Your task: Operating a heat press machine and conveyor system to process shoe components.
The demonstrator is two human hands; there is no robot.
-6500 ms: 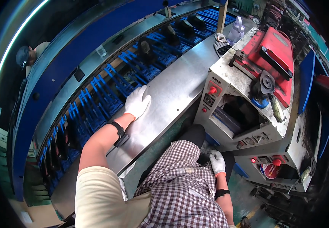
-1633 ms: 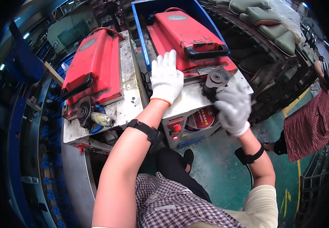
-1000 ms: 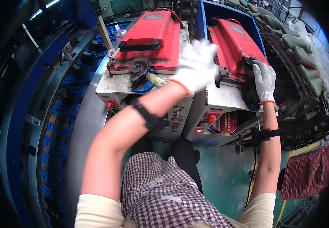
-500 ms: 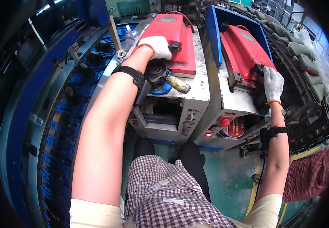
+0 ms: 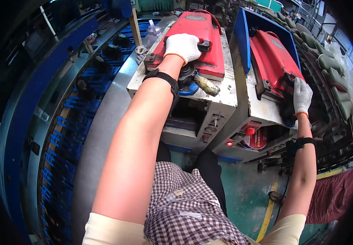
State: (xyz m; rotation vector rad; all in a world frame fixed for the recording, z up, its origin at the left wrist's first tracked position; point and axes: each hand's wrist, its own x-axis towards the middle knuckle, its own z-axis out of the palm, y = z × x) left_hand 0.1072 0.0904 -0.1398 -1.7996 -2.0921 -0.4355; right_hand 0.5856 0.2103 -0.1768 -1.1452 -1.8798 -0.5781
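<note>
My left hand wears a white knit glove with an orange cuff. Its fingers are wrapped over the black handle at the near end of a red machine cover; part of the handle is hidden under the glove. On the right, my similarly gloved right hand grips the black handle of a second red cover, its fingertips partly hidden. Below my left hand, a black fitting and a worn, wrapped lever stand out over a blue round base.
Both covers sit on white machine cabinets, the right one with a red knob and a lit red lamp. A blue guard surrounds the right cover. Blue slatted racking runs along the left; olive pads line the far right.
The view has shifted, so the machines and both hands appear farther right. My left hand now lies more squarely over its handle; my right hand keeps its hold.
</note>
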